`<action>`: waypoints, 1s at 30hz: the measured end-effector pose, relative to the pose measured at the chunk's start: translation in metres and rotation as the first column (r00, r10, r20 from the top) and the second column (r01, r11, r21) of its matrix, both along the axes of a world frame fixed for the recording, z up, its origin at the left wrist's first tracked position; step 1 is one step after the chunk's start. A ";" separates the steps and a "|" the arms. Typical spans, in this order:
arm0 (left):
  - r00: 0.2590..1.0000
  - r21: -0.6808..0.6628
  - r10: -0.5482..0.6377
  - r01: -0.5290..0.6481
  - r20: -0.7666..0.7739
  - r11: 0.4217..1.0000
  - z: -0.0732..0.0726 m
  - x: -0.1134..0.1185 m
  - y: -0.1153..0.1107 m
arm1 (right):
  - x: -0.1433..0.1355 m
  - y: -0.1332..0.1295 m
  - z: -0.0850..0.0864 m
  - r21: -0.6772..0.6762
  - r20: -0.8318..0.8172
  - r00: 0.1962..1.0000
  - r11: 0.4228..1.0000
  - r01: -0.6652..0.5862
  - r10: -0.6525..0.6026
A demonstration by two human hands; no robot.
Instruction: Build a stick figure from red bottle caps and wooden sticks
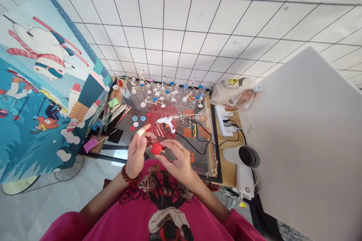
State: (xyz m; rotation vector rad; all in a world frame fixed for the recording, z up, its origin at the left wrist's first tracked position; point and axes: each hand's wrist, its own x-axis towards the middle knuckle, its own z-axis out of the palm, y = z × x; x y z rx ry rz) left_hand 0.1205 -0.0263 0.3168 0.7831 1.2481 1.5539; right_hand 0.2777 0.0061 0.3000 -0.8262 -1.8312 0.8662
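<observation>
Between my two hands is a red round cap (157, 148) with a short wooden stick poking out on the right. My right hand (177, 158) pinches it from the right with thumb and fingers. Just left of the cap, my left hand (138, 152) has its fingers apart and holds nothing that I can make out. A white glue gun (166, 123) lies on the table beyond my hands. Blue caps (143, 118) and a white cap (135, 124) lie flat left of the gun, with thin sticks (160, 130) close by.
Several stick-and-cap models (166, 93) stand along the table's back. Bundled sticks (117, 115) are at the left, beside a picture board (42, 83). A power strip (224, 120), a plastic bag (233, 92) and a black cable (195, 147) are at the right.
</observation>
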 end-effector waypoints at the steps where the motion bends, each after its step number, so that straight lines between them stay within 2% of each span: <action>1: 0.999 0.024 0.004 -0.002 -0.046 1.000 -0.001 0.001 0.003 | -0.001 -0.001 0.000 -0.003 -0.001 1.000 1.000 0.001 -0.001; 5: 0.982 0.058 -0.005 0.017 -0.189 0.998 0.000 0.005 0.014 | -0.004 -0.004 0.001 -0.005 0.014 1.000 1.000 -0.027 0.027; 13: 0.983 0.051 0.021 -0.012 -0.184 0.999 0.005 0.010 0.010 | -0.005 -0.007 0.001 -0.052 0.018 0.998 0.997 -0.062 0.063; 17: 0.967 0.061 0.079 -0.066 -0.242 0.996 0.005 0.009 0.012 | -0.009 -0.006 0.001 0.018 -0.005 0.997 0.997 -0.081 0.081; 26: 0.982 0.076 0.078 -0.066 -0.172 0.995 -0.005 0.011 0.012 | -0.009 -0.005 -0.009 0.038 0.045 0.996 0.996 -0.076 0.074; 30: 0.992 0.037 0.065 -0.061 -0.109 0.997 -0.008 0.010 0.014 | -0.009 -0.005 -0.012 0.054 0.059 0.997 0.997 -0.060 0.057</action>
